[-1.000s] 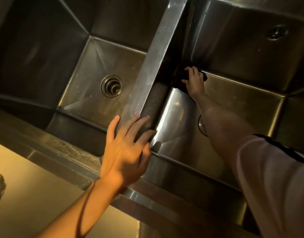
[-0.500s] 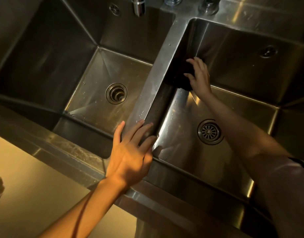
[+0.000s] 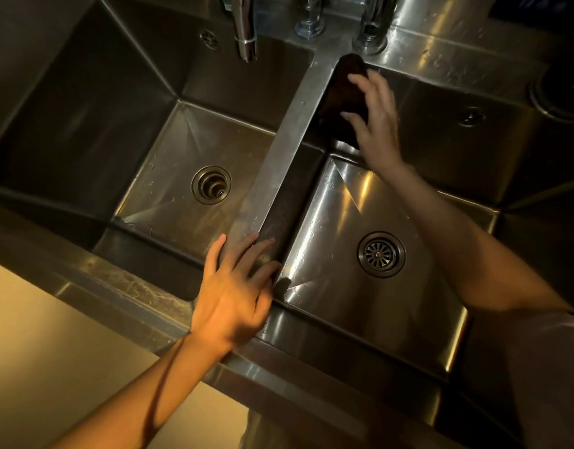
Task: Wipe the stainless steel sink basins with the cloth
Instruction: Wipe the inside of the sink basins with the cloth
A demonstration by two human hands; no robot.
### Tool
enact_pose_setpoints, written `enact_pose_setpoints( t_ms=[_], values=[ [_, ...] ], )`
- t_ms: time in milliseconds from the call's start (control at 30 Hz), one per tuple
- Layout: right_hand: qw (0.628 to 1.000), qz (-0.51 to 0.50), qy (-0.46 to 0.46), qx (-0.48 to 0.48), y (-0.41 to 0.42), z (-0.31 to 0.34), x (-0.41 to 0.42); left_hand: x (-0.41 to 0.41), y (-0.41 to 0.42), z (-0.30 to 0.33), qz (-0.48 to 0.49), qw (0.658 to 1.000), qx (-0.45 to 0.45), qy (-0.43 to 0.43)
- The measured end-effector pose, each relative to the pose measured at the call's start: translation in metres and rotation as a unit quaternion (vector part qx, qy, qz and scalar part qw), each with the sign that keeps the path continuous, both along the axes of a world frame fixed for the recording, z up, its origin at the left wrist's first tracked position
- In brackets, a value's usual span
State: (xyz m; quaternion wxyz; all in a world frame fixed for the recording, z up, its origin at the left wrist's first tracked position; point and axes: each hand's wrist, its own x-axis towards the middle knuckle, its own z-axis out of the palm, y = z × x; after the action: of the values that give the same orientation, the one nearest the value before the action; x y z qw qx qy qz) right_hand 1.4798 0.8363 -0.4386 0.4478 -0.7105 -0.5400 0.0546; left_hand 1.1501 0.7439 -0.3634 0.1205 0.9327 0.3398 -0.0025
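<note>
Right hand (image 3: 378, 124), upper centre-right of frame: fingers spread and nearly straight, pressing a dark cloth (image 3: 342, 102) flat against the inner wall of the right basin (image 3: 337, 254), at the far corner beside the divider (image 3: 280, 163). No curl round the cloth; palm and fingers pin it.

Doing it well, as I judge: keep flat pressure, run full-height strokes along the wall, work into the corner seam, then down to the floor.

Left hand (image 3: 237, 293), lower centre: relaxed, fingers straight, resting on the near end of the divider as a brace; holds nothing.

Around: water droplets on the right basin floor; strainer drain (image 3: 381, 254) right of centre. Left basin (image 3: 169, 189) with open drain (image 3: 211, 184). Tap spout (image 3: 245, 30) and fittings along the top edge crowd the far corner and may catch the knuckles.
</note>
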Motion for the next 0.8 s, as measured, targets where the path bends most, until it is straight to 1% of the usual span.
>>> enact_pose_setpoints(
  t_ms=[133,267,467,567,667,800],
  values=[
    [0.995,0.006,-0.05,-0.082,-0.001,-0.034,0.003,0.0,-0.001,0.0,0.002,1.0,0.009,-0.001],
    [0.983,-0.009,-0.011,-0.185,-0.002,-0.09,-0.007,0.002,-0.002,-0.001,0.005,1.0,0.02,-0.009],
    [0.96,-0.035,0.05,-0.274,0.003,-0.152,-0.017,0.0,-0.002,-0.004,-0.002,0.999,0.03,-0.029],
    [0.955,-0.039,0.065,-0.286,0.003,-0.166,-0.019,-0.001,-0.001,-0.005,-0.005,0.999,0.031,-0.037],
    [0.956,-0.045,0.073,-0.281,0.005,-0.167,-0.019,-0.001,-0.001,-0.006,-0.005,0.999,0.028,-0.034],
    [0.972,-0.042,0.061,-0.223,0.003,-0.146,-0.024,-0.001,-0.002,-0.004,0.004,0.999,0.026,-0.027]
  ],
)
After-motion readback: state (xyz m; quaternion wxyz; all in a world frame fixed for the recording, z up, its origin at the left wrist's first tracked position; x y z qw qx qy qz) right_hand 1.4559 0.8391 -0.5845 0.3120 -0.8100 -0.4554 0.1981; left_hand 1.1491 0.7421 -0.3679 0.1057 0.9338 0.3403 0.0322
